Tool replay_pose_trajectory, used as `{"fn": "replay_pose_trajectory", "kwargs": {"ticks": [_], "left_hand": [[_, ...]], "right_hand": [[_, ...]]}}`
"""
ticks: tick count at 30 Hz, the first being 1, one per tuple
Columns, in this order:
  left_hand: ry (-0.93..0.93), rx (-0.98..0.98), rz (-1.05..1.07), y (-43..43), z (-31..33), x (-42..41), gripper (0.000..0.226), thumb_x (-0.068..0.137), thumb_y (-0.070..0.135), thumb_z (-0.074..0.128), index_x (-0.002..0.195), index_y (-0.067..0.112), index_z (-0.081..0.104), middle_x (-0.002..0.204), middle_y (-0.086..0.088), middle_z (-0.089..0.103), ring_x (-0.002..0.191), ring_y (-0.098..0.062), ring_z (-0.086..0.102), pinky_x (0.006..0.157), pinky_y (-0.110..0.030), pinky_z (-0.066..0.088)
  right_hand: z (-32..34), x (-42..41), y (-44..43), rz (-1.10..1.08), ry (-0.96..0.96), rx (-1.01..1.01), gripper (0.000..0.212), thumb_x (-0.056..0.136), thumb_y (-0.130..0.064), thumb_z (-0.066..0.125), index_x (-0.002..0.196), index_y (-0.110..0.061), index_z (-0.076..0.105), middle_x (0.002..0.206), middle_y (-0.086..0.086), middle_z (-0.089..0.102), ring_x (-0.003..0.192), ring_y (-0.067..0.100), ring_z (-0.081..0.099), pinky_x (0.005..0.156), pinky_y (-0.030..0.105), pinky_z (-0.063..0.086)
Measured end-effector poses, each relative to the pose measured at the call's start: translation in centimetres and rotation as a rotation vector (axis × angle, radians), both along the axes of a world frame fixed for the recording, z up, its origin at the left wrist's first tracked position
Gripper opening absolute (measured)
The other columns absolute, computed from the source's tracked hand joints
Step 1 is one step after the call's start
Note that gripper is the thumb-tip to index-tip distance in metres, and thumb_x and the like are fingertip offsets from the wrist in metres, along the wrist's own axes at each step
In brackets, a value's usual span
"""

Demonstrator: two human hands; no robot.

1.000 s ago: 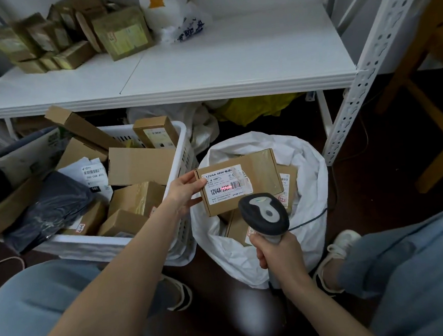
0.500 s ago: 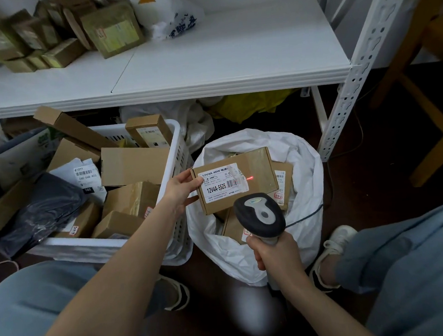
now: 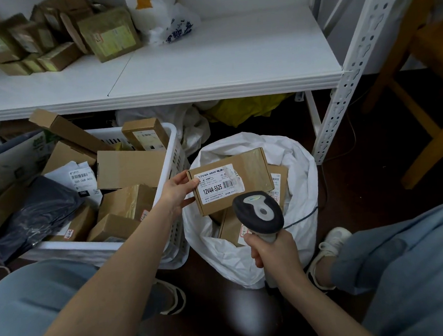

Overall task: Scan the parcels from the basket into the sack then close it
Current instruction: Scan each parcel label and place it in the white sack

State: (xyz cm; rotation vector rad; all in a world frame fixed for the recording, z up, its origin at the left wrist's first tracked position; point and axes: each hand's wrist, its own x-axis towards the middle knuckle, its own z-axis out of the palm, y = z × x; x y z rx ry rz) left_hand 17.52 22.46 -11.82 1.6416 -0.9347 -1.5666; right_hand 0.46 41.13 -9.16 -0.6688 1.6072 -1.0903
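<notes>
Hardly anything has shifted in half a second: the flat brown cardboard box with a white barcode label [image 3: 242,171] stays pinched at its left edge by the left hand [image 3: 178,191], thumb on top, though the red scan spot has left its face. Right of those fingers, the box hangs over the open white plastic sack [image 3: 297,167]. The right hand [image 3: 272,251] grips the grey-and-black handheld scanner [image 3: 257,212], whose head sits just below the box. Left of the left fingers stands the white slatted basket [image 3: 171,155] of parcels.
</notes>
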Motion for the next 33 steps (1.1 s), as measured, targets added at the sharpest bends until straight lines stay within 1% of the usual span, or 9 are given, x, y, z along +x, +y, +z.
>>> {"fn": "replay_pose_trajectory", "kwargs": {"ticks": [6,10,12,15,21,25,28,31,33], "left_hand": [[-0.021,-0.072,-0.006,0.5,0.6,0.0,0.051,0.085,0.004,0.068,0.133,0.012,0.052,0.108,0.001,0.068,0.101,-0.017,0.064,0.09,-0.041,0.053],[-0.568,-0.673,-0.317,2.2,1.7,-1.9,0.045,0.075,0.004,0.075,0.114,0.014,0.055,0.11,0.003,0.058,0.102,-0.012,0.054,0.084,-0.025,0.05],[-0.844,-1.09,-0.487,3.0,1.9,-2.6,0.039,0.071,0.001,0.069,0.108,0.008,0.057,0.106,-0.004,0.057,0.1,-0.018,0.048,0.083,-0.028,0.047],[-0.965,-1.385,-0.623,3.2,1.5,-2.9,0.041,0.067,0.005,0.068,0.105,0.006,0.055,0.106,-0.011,0.059,0.1,-0.023,0.047,0.085,-0.031,0.046],[-0.994,-1.501,-0.646,2.8,1.1,-3.4,0.027,0.08,0.009,0.055,0.106,0.011,0.048,0.109,-0.008,0.049,0.1,-0.028,0.052,0.097,-0.042,0.046],[-0.86,-1.303,-0.606,3.0,2.2,-3.4,0.029,0.081,0.018,0.046,0.107,0.008,0.054,0.109,-0.009,0.057,0.105,-0.023,0.051,0.085,-0.033,0.049],[-0.822,-1.149,-0.477,2.4,2.9,-2.5,0.033,0.077,0.011,0.062,0.11,0.008,0.057,0.11,-0.009,0.057,0.103,-0.025,0.053,0.082,-0.038,0.051],[-1.039,-1.391,-0.549,2.6,3.3,-2.8,0.05,0.066,0.005,0.075,0.109,0.012,0.052,0.105,-0.009,0.061,0.098,-0.024,0.049,0.084,-0.04,0.052],[-1.086,-1.577,-0.583,3.6,3.4,-4.1,0.043,0.071,0.013,0.069,0.109,0.015,0.05,0.102,-0.007,0.062,0.096,-0.023,0.049,0.086,-0.04,0.047]], "right_hand": [[-0.2,0.0,-0.1,0.028,0.005,0.003,0.026,0.079,-0.007,0.067,0.055,-0.005,0.057,0.044,0.0,0.053,0.039,0.009,0.048,0.045,0.019,0.041],[0.0,-1.0,-2.0,-0.145,-0.186,-0.036,0.018,0.084,-0.009,0.069,0.068,-0.006,0.064,0.053,0.003,0.06,0.045,0.01,0.052,0.048,0.022,0.045],[0.3,-1.9,-3.3,-0.264,-0.278,-0.069,0.009,0.085,-0.009,0.07,0.078,-0.006,0.067,0.062,0.005,0.066,0.051,0.012,0.059,0.051,0.023,0.05],[0.6,-3.1,-4.9,-0.326,-0.313,-0.103,0.006,0.085,-0.011,0.071,0.09,-0.01,0.067,0.079,0.007,0.072,0.067,0.016,0.068,0.056,0.022,0.055],[0.5,-3.8,-5.8,-0.369,-0.364,-0.144,0.01,0.085,-0.008,0.071,0.088,-0.015,0.065,0.08,0.001,0.072,0.074,0.017,0.068,0.069,0.027,0.057],[0.0,-4.1,-6.2,-0.389,-0.353,-0.123,0.019,0.083,-0.01,0.073,0.1,-0.01,0.064,0.093,0.006,0.071,0.082,0.014,0.068,0.07,0.026,0.058],[-0.4,-4.6,-6.7,-0.44,-0.339,-0.126,0.017,0.084,-0.013,0.073,0.099,-0.014,0.064,0.101,0.01,0.069,0.086,0.017,0.067,0.07,0.026,0.058],[-0.6,-4.5,-7.3,-0.493,-0.409,-0.11,0.039,0.082,-0.017,0.075,0.117,-0.008,0.061,0.109,0.012,0.069,0.087,0.02,0.07,0.067,0.024,0.057],[-0.6,-3.5,-7.8,-0.514,-0.487,-0.087,0.053,0.079,-0.019,0.078,0.126,-0.008,0.056,0.111,0.013,0.069,0.085,0.022,0.072,0.068,0.026,0.058]]}}
